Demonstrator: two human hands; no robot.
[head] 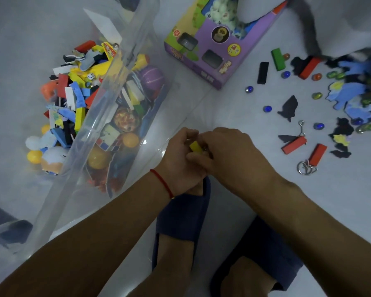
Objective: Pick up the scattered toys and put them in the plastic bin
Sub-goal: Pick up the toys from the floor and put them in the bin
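Observation:
A clear plastic bin (pixel 124 61) stands at the left, filled with several colourful blocks, balls and foam pieces. My left hand (pixel 180 155) and my right hand (pixel 229 155) meet at the centre, just right of the bin, fingers curled round a small yellow block (pixel 195 146) held between them. Scattered toys lie on the floor at the right: red blocks (pixel 294 145), a green block (pixel 278 58), a black block (pixel 262 72), blue marbles (pixel 267 108), black foam shapes (pixel 288 108), blue foam pieces (pixel 347 93) and metal ring puzzles (pixel 306 168).
A purple toy box (pixel 212 50) lies open on the floor behind my hands. My feet in dark blue slippers (pixel 180 215) are below my hands. A grey cat's tail (pixel 308 28) hangs at the top right over the toys.

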